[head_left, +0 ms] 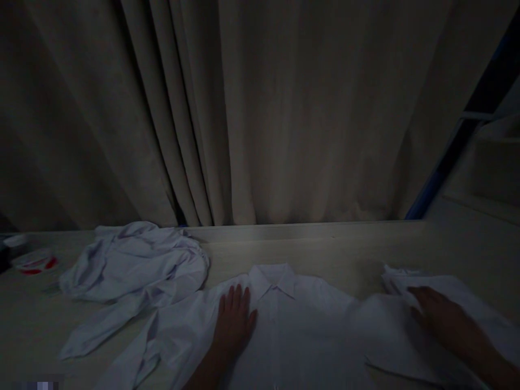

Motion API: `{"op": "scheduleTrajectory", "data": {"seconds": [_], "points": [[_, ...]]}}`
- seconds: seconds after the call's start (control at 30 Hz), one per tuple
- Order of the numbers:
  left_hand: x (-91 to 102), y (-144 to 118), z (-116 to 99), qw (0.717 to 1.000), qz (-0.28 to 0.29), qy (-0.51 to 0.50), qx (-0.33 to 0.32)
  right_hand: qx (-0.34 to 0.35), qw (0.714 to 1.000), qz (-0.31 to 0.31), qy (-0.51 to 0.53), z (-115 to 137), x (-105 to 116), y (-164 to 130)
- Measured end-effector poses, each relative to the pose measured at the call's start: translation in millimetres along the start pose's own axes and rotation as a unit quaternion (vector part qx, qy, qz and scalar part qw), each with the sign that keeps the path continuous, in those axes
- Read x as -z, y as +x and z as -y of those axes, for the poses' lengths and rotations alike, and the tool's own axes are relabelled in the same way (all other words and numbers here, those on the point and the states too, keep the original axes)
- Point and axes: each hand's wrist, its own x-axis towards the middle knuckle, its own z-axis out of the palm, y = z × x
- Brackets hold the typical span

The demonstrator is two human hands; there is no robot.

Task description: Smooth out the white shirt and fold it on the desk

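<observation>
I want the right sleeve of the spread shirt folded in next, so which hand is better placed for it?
Probably the right hand: it already lies flat on the outstretched sleeve. The left hand presses the white shirt beside the collar, steadying it.

1. The white shirt (292,325) in the lower middle is cut off by the bottom edge, so its lower part cannot be seen.
2. The left hand (234,319) lies flat on the shirt and hides the cloth under it. Its arm runs off the bottom edge.
3. The right hand (436,317) at the lower right covers part of a sleeve (406,336). Its arm leaves the frame at the bottom right corner.
4. A small round thing with red on it (34,262) at the far left is too dark to tell.
5. A dark thing (5,254) at the left edge is cut off.
6. The bottom left corner has a blurred patch (43,385).
</observation>
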Motion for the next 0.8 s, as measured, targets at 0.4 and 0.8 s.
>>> {"op": "scheduleTrajectory", "data": {"seconds": [0.4,0.8], "points": [[-35.1,20.7,18.6,1.0,-0.011,-0.006,0.012,-0.013,0.984,0.148,0.096,283.5,-123.0,57.6],[-13.8,28.2,11.0,0.998,0.001,-0.049,0.035,0.026,0.994,0.099,0.035,280.6,-135.9,82.2]]}}
